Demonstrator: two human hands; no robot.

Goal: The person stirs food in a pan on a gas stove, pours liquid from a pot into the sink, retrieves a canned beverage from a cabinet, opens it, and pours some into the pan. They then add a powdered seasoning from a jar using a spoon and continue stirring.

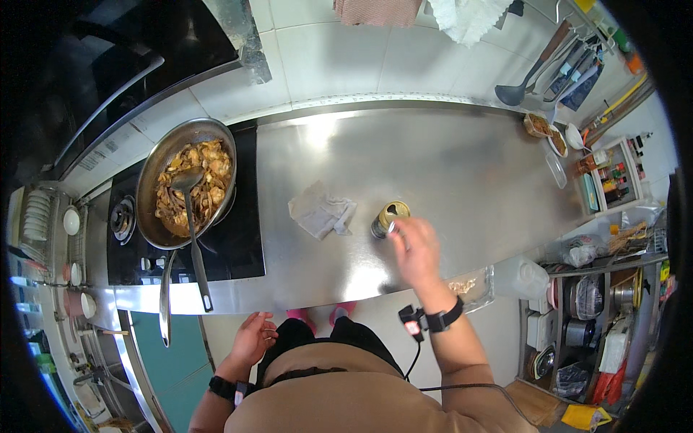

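Note:
My right hand is above the steel counter, pinching a small silvery metal piece, perhaps a pull tab. Just beyond my fingertips stands a drink can with a gold top and a dark opening in it. Part of the can's side is hidden by my fingers. To the left of the can lies a crumpled pale cloth. My left hand hangs below the counter's front edge by my thigh, its fingers loosely curled and nothing seen in them.
On the black gas hob sits a wok of browned food. A spatula rests in it, and both handles jut over the front edge. A clear plastic bag overhangs the counter at right. A cable runs by my right arm.

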